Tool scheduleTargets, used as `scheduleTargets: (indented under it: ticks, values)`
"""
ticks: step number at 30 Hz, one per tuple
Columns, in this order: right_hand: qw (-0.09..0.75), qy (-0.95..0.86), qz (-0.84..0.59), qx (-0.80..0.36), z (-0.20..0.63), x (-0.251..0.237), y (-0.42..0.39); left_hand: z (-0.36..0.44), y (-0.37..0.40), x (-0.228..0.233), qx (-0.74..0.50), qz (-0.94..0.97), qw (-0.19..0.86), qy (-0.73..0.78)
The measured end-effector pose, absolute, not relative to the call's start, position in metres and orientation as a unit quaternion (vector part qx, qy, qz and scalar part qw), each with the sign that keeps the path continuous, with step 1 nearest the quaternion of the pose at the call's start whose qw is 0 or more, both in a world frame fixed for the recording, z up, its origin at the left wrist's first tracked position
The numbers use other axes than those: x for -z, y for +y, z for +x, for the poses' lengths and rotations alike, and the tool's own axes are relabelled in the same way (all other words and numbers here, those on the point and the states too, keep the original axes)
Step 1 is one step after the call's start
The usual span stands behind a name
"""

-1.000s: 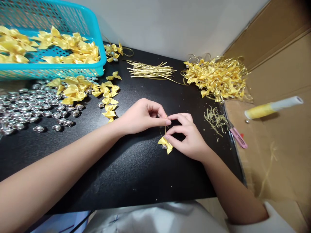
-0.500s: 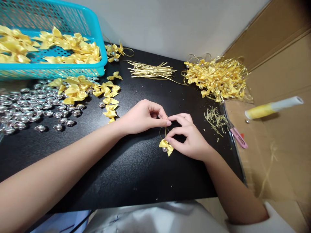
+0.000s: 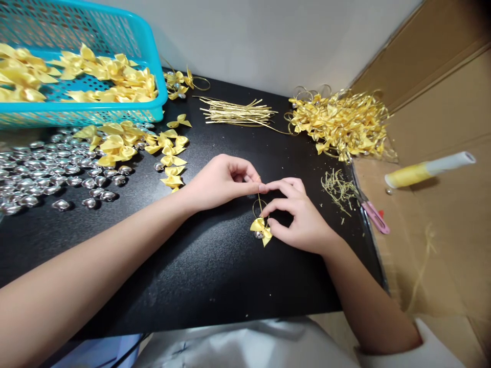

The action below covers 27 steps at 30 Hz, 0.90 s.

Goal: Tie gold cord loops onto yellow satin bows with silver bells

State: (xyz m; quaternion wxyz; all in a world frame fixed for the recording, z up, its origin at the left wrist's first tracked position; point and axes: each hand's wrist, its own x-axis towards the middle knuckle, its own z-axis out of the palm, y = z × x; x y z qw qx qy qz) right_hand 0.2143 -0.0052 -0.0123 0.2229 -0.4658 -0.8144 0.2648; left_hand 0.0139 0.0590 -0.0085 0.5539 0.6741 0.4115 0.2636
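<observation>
Teal basket [image 3: 153, 110] holding loose yellow bows, small yellow bow [image 3: 261, 228] with silver bead and gold cord, mid worktop [image 3: 199, 266], left hand [image 3: 222, 181] and right hand [image 3: 303, 217] both pinching its cord

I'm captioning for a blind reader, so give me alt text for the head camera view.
Left hand and right hand pinch a gold cord above a small yellow bow on a black table. Silver beads, loose bows and a blue basket lie left.
</observation>
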Motion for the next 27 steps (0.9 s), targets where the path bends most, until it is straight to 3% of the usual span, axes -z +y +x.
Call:
scheduleTargets:
  ticks: [7,13,17,27]
  values:
    - [0.221,-0.821,-0.462,-0.252,0.212,0.015,-0.005,0.012,0.060,0.008,-0.243,0.717,0.494,0.428]
    - [0.228,-0.821,-0.461,-0.247,0.212,0.017,-0.004,0.005,0.051,-0.010,-0.167,0.815,0.289,0.473]
    - [0.234,-0.816,-0.466,-0.247,0.213,0.018,-0.002,0.006,0.039,-0.010,-0.125,0.848,0.334,0.391]
    - [0.263,-0.788,-0.505,-0.235,0.209,0.026,0.006,0.018,0.028,0.022,-0.258,0.820,0.296,0.417]
